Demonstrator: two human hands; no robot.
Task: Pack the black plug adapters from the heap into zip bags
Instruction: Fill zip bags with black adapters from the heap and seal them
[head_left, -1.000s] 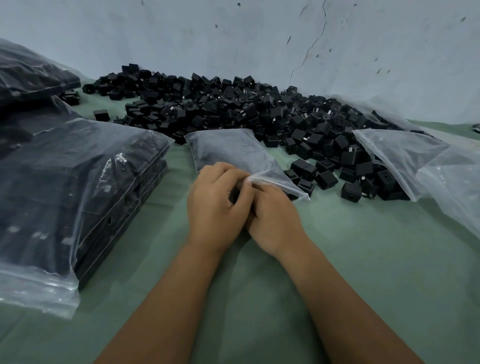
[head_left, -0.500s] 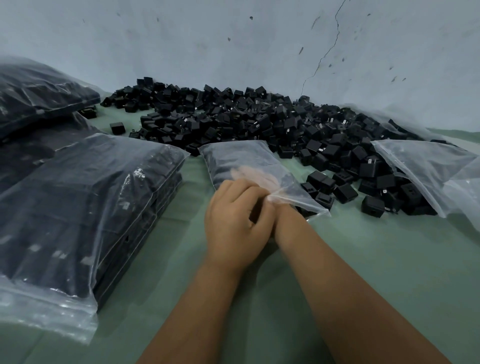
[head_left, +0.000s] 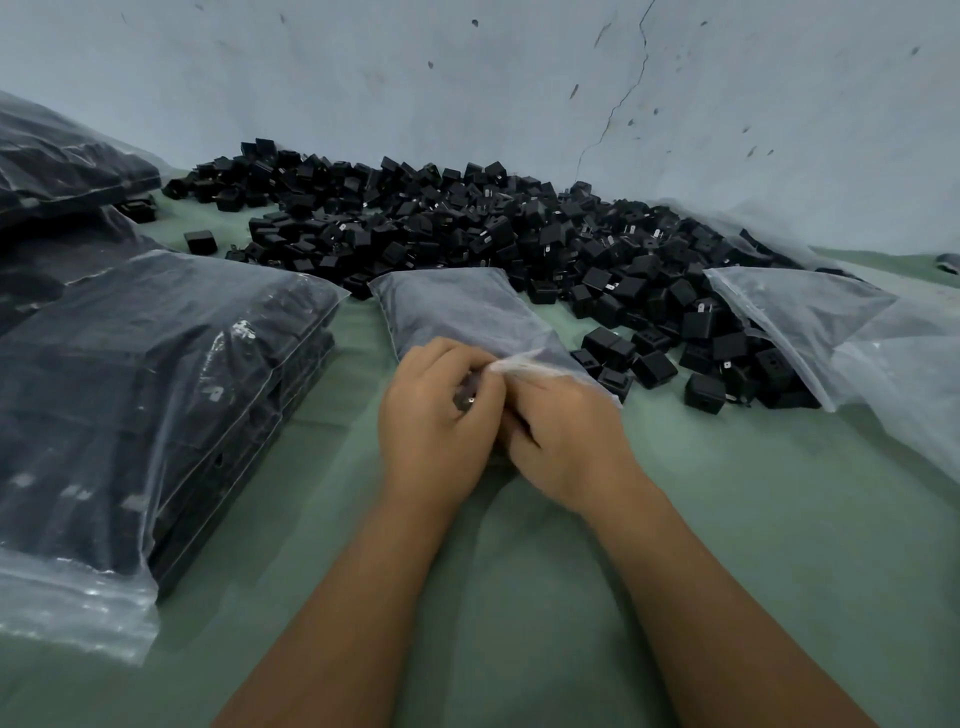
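A clear zip bag (head_left: 462, 312) lies flat on the green table (head_left: 753, 519), its mouth toward me. My left hand (head_left: 436, 421) curls its fingers around a black plug adapter (head_left: 466, 396) at the bag's mouth. My right hand (head_left: 569, 436) pinches the bag's near edge beside it, fingers partly under the plastic. The heap of black plug adapters (head_left: 467, 228) spreads behind the bag up to the wall.
Filled zip bags (head_left: 145, 395) are stacked at the left, more (head_left: 62, 166) behind them. Empty clear bags (head_left: 852, 332) lie at the right over part of the heap. A cracked pale wall (head_left: 519, 78) closes the back.
My right hand, which reached inside the bag half a second ago, has come back out to its mouth. My left hand stays at the opening.
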